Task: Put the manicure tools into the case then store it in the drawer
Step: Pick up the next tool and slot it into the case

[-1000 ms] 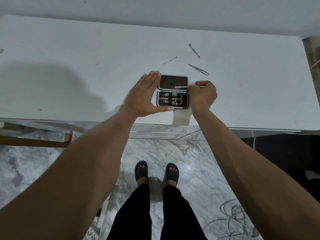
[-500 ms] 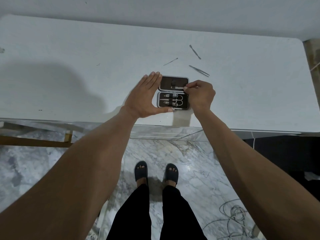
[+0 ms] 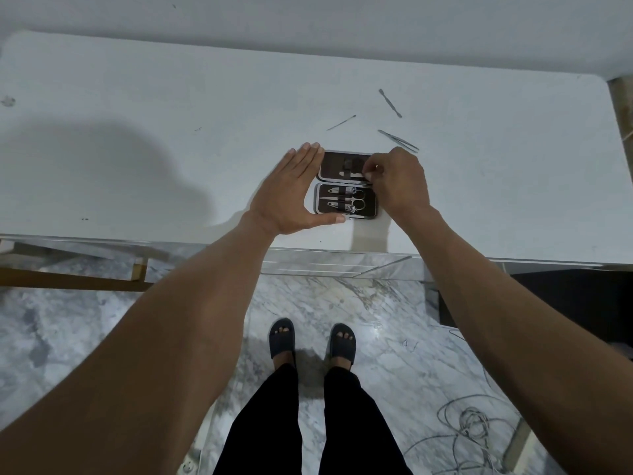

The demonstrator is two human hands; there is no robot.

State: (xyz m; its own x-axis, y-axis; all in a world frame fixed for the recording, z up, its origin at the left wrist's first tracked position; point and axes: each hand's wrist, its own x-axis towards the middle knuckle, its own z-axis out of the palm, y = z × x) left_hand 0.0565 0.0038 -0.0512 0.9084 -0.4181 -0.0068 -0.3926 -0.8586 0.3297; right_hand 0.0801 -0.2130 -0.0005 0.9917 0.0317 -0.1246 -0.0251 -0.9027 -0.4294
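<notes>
Over case (image 3: 346, 186) top half, R hand (image 3: 399, 181) now seating tool (image 3: 350, 173).

Lit dimly and evenly from above, with a broad soft shadow (image 3: 113, 173) cast across the white tabletop (image 3: 496, 186), wide-angle bending at the edges, mild softness throughout.

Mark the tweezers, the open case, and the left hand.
tweezers (image 3: 399, 140), head view, mid-shaft.
open case (image 3: 370, 207), head view, right part of the lower half's lining.
left hand (image 3: 291, 197), head view, back of the hand.
</notes>
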